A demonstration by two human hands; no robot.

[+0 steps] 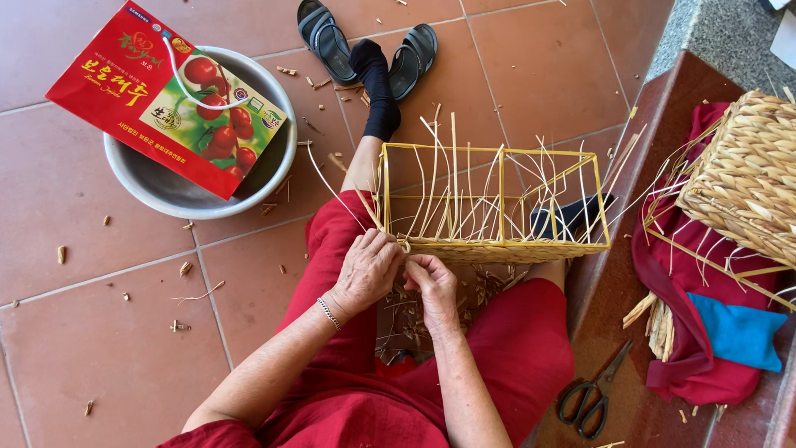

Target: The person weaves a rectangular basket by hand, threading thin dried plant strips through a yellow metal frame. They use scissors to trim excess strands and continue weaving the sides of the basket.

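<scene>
Seated on the tiled floor (116,332), legs out, red clothing, black socks; a pair of dark sandals (365,41) lies past the feet. A yellow wire frame (497,199), box-shaped, rests across the lap, with loose straw strands (439,191) standing up inside it and splaying past its top edge. Woven band (506,249) runs along the near bottom edge of the frame only; judging by that, the weave is at its first low rows and the sides above are bare wire, so most of the walls are left to fill. Left hand (367,270), bracelet at the wrist, is curled closed at the frame's near left corner, fingers pinching what looks like a strand end. Right hand (433,282) is just beside it, touching, fingers bent and closed on the same spot; the exact strand held is too small to make out. To the right, on a raised dark-red step (622,290): a finished woven basket (746,174), red cloth (680,274), blue cloth (738,332), a bundle of straw, and black-handled scissors (593,398) lying untouched. Up left, a metal basin (157,187) with a red printed bag (166,99) laid over it. Straw offcuts scattered over the tiles.
</scene>
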